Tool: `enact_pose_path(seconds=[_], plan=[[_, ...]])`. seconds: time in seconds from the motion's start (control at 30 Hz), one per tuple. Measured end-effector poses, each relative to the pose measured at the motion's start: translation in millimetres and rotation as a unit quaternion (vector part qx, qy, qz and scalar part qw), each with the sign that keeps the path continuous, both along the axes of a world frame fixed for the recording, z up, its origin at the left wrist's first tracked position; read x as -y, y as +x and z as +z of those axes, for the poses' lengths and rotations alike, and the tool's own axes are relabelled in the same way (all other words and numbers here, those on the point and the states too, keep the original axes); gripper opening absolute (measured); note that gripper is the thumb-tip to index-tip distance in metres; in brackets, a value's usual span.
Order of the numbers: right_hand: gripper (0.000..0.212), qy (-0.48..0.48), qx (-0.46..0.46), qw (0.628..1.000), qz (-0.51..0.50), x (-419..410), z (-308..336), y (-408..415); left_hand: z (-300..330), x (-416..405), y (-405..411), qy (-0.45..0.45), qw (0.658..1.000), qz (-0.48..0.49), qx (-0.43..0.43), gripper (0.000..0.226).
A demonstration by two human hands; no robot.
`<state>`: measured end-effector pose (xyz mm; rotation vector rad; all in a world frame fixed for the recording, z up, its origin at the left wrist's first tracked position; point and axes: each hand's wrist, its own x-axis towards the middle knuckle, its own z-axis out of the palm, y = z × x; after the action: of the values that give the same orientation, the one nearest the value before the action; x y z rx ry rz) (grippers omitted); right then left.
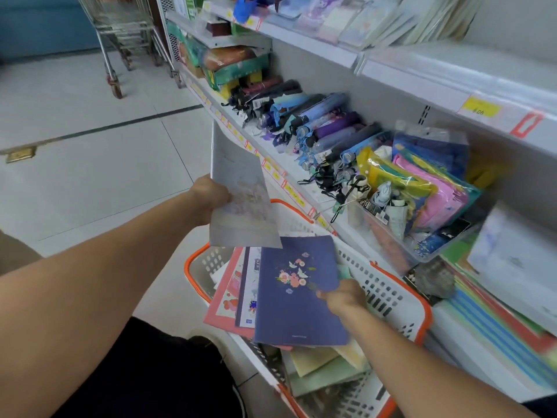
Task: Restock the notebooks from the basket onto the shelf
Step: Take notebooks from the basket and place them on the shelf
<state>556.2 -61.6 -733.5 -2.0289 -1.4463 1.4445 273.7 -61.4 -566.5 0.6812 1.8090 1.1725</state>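
Honestly, your left hand (208, 197) grips a pale notebook (241, 194) while your right hand (343, 297) pinches the navy notebook (298, 294) over the basket (391, 300); that edge pinch could slip, spilling the fanned notebooks beneath.

Pale tiled floor (90, 164) with a dark joint line running across it and a small brass floor plate (20, 154) set at the left. A white perforated plastic basket with orange rim (398, 300) sits low beside the shelving; its contact with the floor is hidden. A metal wire shopping trolley (126, 34) stands on the floor at upper left.

White metal retail shelf unit (304, 173), several tiers, yellow price tags along the front edges. Middle tier, far to near: green and yellow boxed goods (238, 73); a row of folded umbrellas in black, blue and purple (319, 122); a clear plastic bin of packaged coloured items (422, 188). Lower tier at right: a stack of notebooks with striped, multicoloured edges (497, 324).
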Motion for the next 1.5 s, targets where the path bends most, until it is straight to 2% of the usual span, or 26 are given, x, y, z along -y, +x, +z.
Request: enact_pose_path(seconds=[0.07,0.17,0.27,0.3,0.33,0.37,0.47,0.53,0.57,0.6,0.67,0.73,0.8,0.87,0.93,0.97,1.03,1.1,1.17,1.27,1.33,1.5], plan=[[0.013,0.007,-0.061,0.998,0.031,-14,19,15,3,-3,-3,0.016,1.0,0.0,0.012,0.039],[0.021,0.039,-0.173,0.983,0.04,-40,79,41,11,-8,-9,0.053,0.998,0.012,-0.005,0.041],[0.021,0.056,-0.228,0.971,0.05,-57,148,60,25,-6,-18,0.047,0.982,0.04,-0.177,0.051],[0.019,0.06,-0.248,0.965,0.052,-63,166,63,30,-3,-18,0.045,0.976,0.044,-0.208,0.053],[0.018,0.064,-0.27,0.959,0.051,-66,182,65,34,0,-16,0.057,0.978,0.028,-0.201,0.053],[0.021,0.065,-0.302,0.95,0.047,-69,196,65,40,3,-9,0.081,0.985,-0.001,-0.153,0.055],[0.023,0.078,-0.381,0.92,0.041,-68,221,56,60,3,24,0.113,0.99,-0.065,0.062,0.06],[0.019,0.127,-0.36,0.924,0.012,-64,224,48,74,-1,51,0.11,0.979,-0.056,0.163,0.036],[0.02,0.167,-0.325,0.931,0.003,-64,223,46,78,-3,63,0.107,0.971,-0.057,0.204,0.034],[0.021,0.198,-0.294,0.935,0.001,-63,222,43,82,-3,76,0.106,0.965,-0.071,0.23,0.043],[0.024,0.2,-0.308,0.93,0.002,-59,219,39,90,-2,98,0.109,0.953,-0.133,0.249,0.059],[0.025,0.171,-0.352,0.92,0.015,-54,224,40,99,3,115,0.123,0.936,-0.192,0.27,0.049],[0.028,0.18,-0.384,0.906,0.004,-54,238,50,109,0,122,0.162,0.93,-0.198,0.264,0.042],[0.045,0.154,-0.445,0.882,-0.029,-60,256,71,118,-9,125,0.191,0.937,-0.191,0.22,0.043],[0.04,0.112,-0.498,0.859,0.021,-60,281,90,131,-19,133,0.214,0.938,-0.188,0.198,0.04],[0.034,0.108,-0.501,0.857,0.053,-58,291,98,138,-27,138,0.225,0.936,-0.188,0.193,0.039],[0.033,0.164,-0.47,0.864,0.074,-59,312,106,155,-48,150,0.237,0.935,-0.195,0.177,0.035],[0.033,0.234,-0.436,0.868,0.023,-71,331,112,176,-75,163,0.239,0.932,-0.211,0.174,0.034],[0.031,0.255,-0.425,0.867,-0.047,-95,349,119,197,-102,176,0.235,0.932,-0.206,0.186,0.043],[0.028,0.21,-0.437,0.858,-0.168,-150,366,130,209,-131,188,0.194,0.945,-0.201,0.168,0.041],[0.035,0.18,-0.44,0.85,-0.228,-189,370,135,201,-143,189,0.182,0.95,-0.215,0.137,0.038],[0.035,0.159,-0.375,0.864,-0.296,-270,351,135,172,-162,174,0.194,0.943,-0.235,0.131,0.03]])
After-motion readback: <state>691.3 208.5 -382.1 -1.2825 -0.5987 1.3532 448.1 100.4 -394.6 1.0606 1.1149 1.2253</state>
